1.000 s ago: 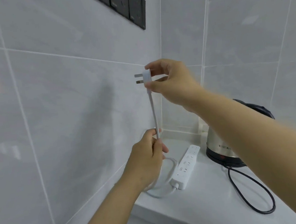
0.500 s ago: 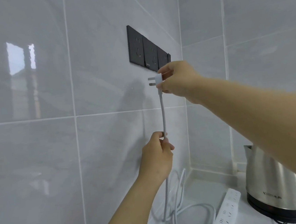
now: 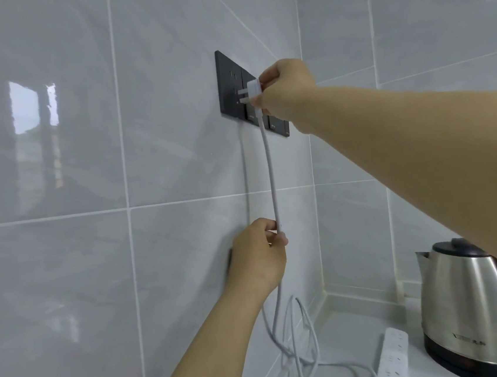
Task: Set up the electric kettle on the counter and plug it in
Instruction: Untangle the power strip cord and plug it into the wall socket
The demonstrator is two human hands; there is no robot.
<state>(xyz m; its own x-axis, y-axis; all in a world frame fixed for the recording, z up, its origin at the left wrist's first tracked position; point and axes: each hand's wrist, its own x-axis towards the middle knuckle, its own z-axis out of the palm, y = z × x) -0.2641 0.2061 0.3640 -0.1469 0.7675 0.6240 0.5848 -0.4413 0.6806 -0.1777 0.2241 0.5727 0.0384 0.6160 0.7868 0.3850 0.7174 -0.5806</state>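
Kettle [image 3: 468, 303]: dark brand lettering low on steel body, blurred, perhaps unreadable.

A home kitchen corner, seen from above a countertop

We see glossy pale grey wall tiles [image 3: 78, 298] meeting in a corner above a white counter [image 3: 341, 329], with a row of black wall sockets [image 3: 233, 97] set into the tiling. A stainless steel electric kettle [image 3: 465, 313] with a black lid stands on the counter beside a white power strip [image 3: 392, 357]; a window reflection glints on the tiles, all pointing us to a domestic kitchen
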